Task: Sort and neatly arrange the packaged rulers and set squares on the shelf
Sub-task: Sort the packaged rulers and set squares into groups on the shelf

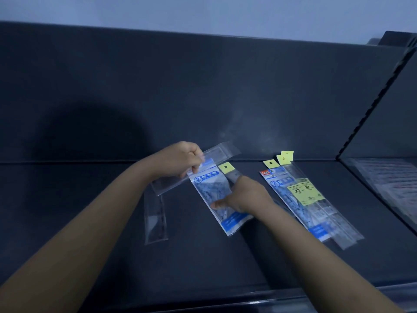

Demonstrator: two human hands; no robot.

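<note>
Dark shelf [90,222] with a dark back panel [158,86] under a pale wall [203,12]. A notched upright [372,102] bounds the bay at right. Light is dim, and a broad shadow falls on the panel at left.

The blue set-square pack [209,190] lies at mid-shelf. Its long axis is oblique, with the header end toward the back panel and leaning left and the foot toward the front edge.

The left hand [180,159], fingers curled, pinches the pack's top corner, where a clear ruler sleeve [221,152] crosses at a slant. The right hand [246,195] lays its thumb on the pack's middle. Its fingers reach toward a yellow-tagged ruler [226,167], and whether they grip cannot be told.

A second sleeve [155,218] lies flat at left, its long axis running front to back. A pile [304,195] of packs lies at right, roughly parallel to the blue pack.
</note>
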